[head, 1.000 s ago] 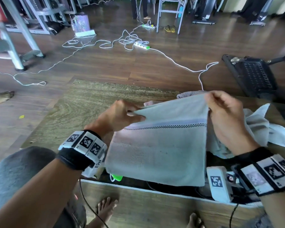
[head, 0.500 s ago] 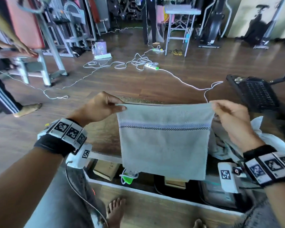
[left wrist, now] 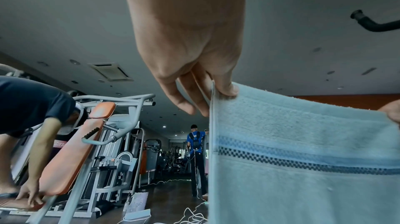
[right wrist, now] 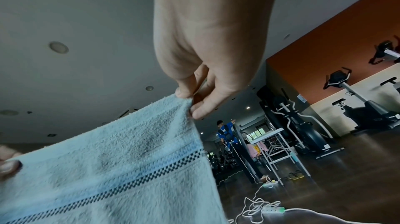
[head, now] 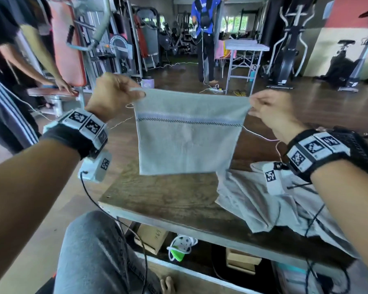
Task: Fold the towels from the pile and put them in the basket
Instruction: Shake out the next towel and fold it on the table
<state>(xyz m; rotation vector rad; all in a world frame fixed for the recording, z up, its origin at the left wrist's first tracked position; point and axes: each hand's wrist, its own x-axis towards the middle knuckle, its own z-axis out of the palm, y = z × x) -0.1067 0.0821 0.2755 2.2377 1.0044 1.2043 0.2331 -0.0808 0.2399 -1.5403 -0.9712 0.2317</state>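
Observation:
A pale grey-blue towel (head: pixel 187 141) with a dark checked stripe hangs flat in the air above the wooden table (head: pixel 162 196). My left hand (head: pixel 115 96) pinches its top left corner and my right hand (head: pixel 270 111) pinches its top right corner. The left wrist view shows thumb and fingers of the left hand (left wrist: pixel 207 97) clamped on the towel (left wrist: pixel 303 159) edge. In the right wrist view the right hand (right wrist: pixel 190 102) nips the towel (right wrist: pixel 119 167) corner. The pile of crumpled pale towels (head: pixel 263 204) lies on the table's right side. No basket is in view.
A dark mesh object (head: pixel 357 145) sits behind my right wrist. Boxes and cables (head: pixel 179 247) lie on the shelf under the table. A bystander's arm (head: pixel 40 66) leans on gym equipment at left. Another person (head: pixel 204 39) stands far back, with white cables on the floor.
Both hands have lifted the towel from low over the table to chest height and stretched it taut between them. The head view has tilted up towards the room.

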